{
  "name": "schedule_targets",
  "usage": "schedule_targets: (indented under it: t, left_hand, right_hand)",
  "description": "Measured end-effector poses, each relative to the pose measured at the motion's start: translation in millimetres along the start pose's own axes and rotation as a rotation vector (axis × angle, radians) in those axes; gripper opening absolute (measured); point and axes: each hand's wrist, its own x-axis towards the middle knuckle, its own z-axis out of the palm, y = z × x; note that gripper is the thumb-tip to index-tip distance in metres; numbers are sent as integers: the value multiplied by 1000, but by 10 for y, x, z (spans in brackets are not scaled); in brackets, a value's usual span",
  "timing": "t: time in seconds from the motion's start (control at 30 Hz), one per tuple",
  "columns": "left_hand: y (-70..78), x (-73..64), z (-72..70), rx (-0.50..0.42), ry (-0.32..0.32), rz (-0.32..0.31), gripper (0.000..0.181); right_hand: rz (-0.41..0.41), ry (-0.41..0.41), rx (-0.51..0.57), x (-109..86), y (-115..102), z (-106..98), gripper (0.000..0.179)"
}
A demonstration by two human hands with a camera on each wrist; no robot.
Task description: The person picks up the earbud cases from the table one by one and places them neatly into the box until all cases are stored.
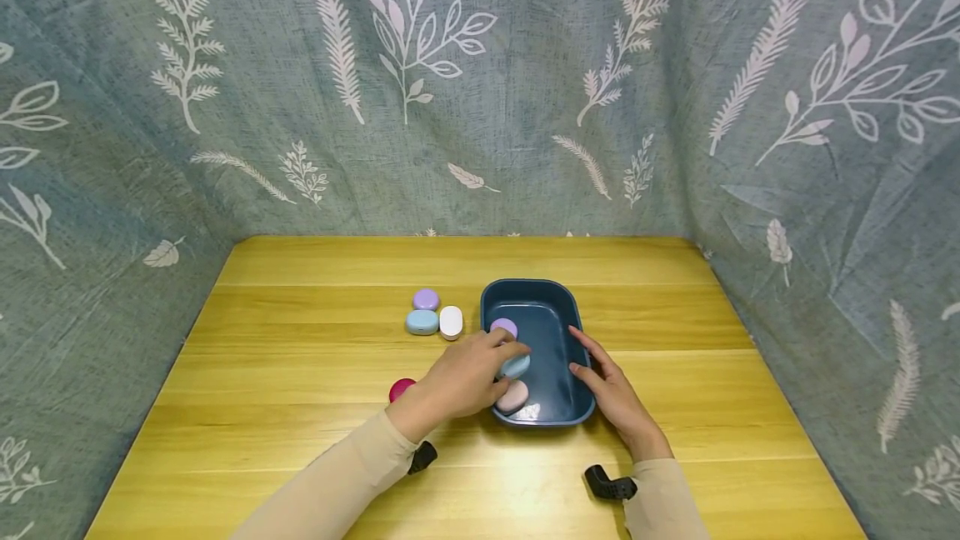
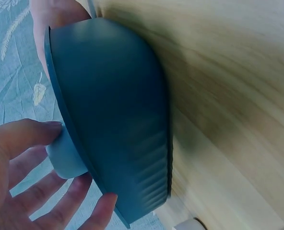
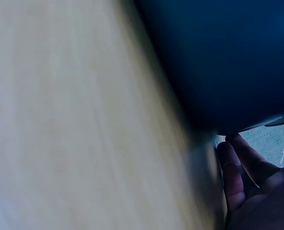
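Note:
In the head view, my left hand pinches a light blue rounded case between thumb and fingers, over the left side of a dark blue plastic bin. The left wrist view shows this light blue case at the rim, the thumb on one side and fingers on the other. Inside the bin lie a purple rounded case and a pale pink one. My right hand grips the bin's right rim, thumb and index finger over the edge. Other right fingers are outside the wall.
Left of the bin, a purple case, a light blue case and a white case sit close together on the wooden table. A magenta case is partly hidden by my left forearm. Patterned curtains surround the table.

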Motion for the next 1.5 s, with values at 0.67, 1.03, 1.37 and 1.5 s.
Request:
schedule_targets:
  t: [0.67,1.03,1.37,1.5]
  left_hand:
    - [123,50,55,53,-35,-12,44]
    - [178,155,90,44,-47,56,45]
    - [218,239,121,10,-71,70,45]
    - [232,264,142,9,-77,78,46]
  right_hand:
    - [7,-22,35,-66,-196,2,58]
    - [17,-31,36,-110,-296,29,57]
    - [4,-14,9,3,-5,6,55]
    - [1,-15,7,5,5,9,55]
